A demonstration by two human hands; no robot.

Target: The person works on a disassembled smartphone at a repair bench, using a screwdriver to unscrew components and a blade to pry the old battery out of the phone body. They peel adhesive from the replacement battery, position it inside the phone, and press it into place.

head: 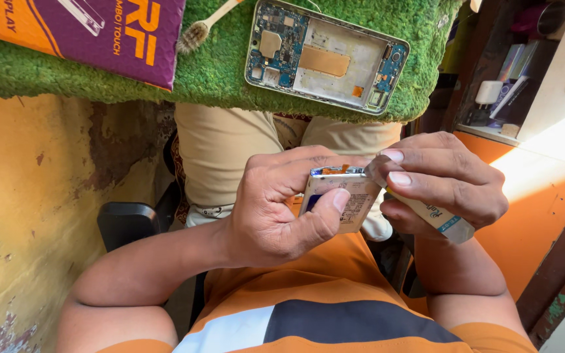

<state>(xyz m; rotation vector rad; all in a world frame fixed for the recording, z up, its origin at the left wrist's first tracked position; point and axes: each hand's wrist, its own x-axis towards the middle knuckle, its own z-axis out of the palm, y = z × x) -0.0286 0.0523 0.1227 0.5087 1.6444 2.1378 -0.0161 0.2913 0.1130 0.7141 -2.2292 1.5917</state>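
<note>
We count two hands: left hand (276,209), right hand (443,180). One phone battery (341,199), one white tube (436,219). One opened phone frame (325,55), one brush (201,29), one purple-orange box (99,33), one green mat (217,75).

A desk covered with a shaggy green artificial-grass mat (217,72) carries three things. In the middle of the mat lies an opened smartphone frame (327,55) — blue circuit boards at both ends, a copper-coloured patch between them. Just beside that frame rests a small wooden-handled brush (201,27), bristles down on the grass. Beyond the brush, away from the frame, sits a purple-and-orange cardboard box (93,33).
</note>
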